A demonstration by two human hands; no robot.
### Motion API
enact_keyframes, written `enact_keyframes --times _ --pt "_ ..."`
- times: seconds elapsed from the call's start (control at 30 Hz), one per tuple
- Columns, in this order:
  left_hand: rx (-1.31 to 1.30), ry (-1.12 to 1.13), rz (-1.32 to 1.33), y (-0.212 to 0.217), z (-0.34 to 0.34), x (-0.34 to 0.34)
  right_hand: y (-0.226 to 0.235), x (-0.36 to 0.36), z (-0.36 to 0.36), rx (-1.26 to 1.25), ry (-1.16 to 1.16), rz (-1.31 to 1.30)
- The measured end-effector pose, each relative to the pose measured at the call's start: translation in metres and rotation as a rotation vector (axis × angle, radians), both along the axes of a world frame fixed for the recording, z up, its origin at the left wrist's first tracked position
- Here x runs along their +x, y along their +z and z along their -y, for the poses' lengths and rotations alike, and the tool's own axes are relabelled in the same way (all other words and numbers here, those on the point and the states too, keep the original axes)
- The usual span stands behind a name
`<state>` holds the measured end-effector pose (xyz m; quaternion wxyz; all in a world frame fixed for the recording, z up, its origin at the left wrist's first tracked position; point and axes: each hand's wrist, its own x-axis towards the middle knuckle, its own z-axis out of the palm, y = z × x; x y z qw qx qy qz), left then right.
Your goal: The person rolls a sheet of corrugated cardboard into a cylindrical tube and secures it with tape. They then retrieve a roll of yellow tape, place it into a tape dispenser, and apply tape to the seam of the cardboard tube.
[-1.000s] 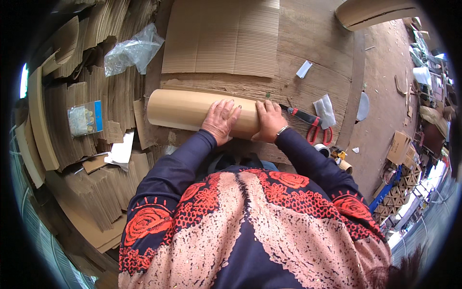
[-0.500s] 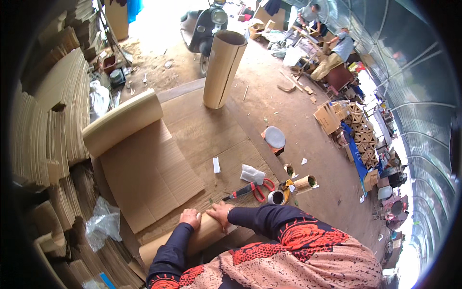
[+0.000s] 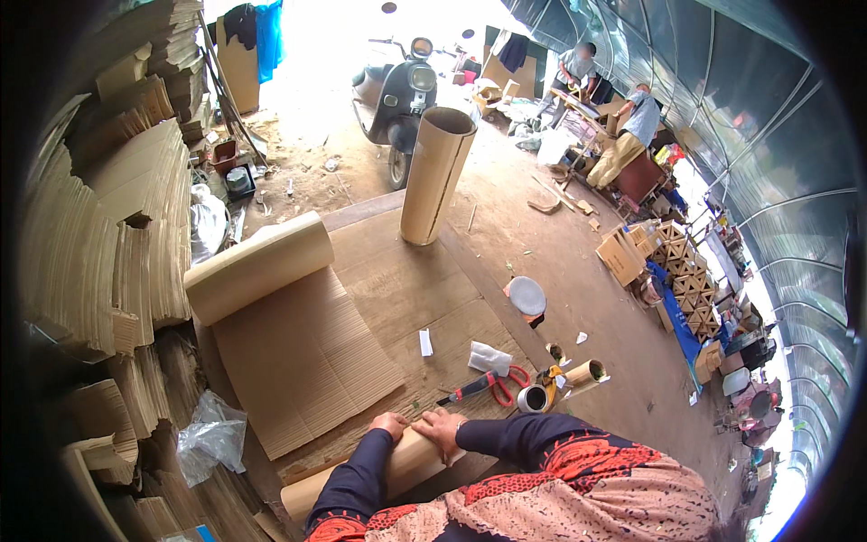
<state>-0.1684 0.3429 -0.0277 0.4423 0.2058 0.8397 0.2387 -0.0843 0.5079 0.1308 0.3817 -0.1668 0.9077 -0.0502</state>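
Observation:
A cardboard roll (image 3: 411, 462) lies along the near edge of the worktable, partly hidden by my arms. My left hand (image 3: 390, 425) grips its top with curled fingers. Close beside it, my right hand (image 3: 440, 430) presses over the same roll, its fingers bent round the upper side. Just beyond my hands lies a corrugated cardboard sheet (image 3: 312, 361), whose far end is curled into a thick roll (image 3: 262, 269). To the right of my right hand are red-handled scissors (image 3: 512, 388), a black and red tool (image 3: 471, 388) and a roll of tape (image 3: 533, 399).
A tall cardboard tube (image 3: 438, 181) stands at the table's far corner. Stacked cardboard (image 3: 135, 199) rises on the left, with a clear plastic bag (image 3: 212, 438) on it. A round stool (image 3: 526, 296) stands right of the table. A scooter (image 3: 402, 99) and two people are farther off.
The whole scene sits slightly lower and farther right in the picture as my head has tilted. Both hands stay on the cardboard roll, with little visible movement along it.

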Motion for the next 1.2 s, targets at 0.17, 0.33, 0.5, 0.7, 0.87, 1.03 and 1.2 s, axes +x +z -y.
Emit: enact_keyframes --times 0.17,0.33,0.5,0.7,0.87,1.03,1.2 --pt "0.055 -0.079 -0.128 0.006 -0.002 0.013 0.014 0.031 -0.009 -0.038 -0.014 -0.135" --pt "0.038 -0.567 -0.328 0.087 0.003 0.03 -0.046 0.094 -0.024 -0.167 -0.09 -0.444" --pt "0.21 -0.147 -0.352 0.101 0.02 0.088 -0.064 0.142 -0.014 -0.094 -0.062 -0.918" --pt "0.086 -0.005 -0.529 0.148 0.001 0.155 -0.051 0.174 -0.037 -0.36 -0.084 -0.876" --pt "0.084 0.042 -0.638 0.146 -0.006 0.197 -0.031 0.214 -0.071 -0.519 -0.795 -0.421" --pt "0.082 0.033 -0.697 0.145 -0.01 0.22 -0.099 0.21 -0.075 -1.062 -1.205 0.229" --pt "0.018 0.169 -0.707 0.14 -0.002 0.228 -0.092 0.176 -0.062 -0.807 -1.04 0.199"
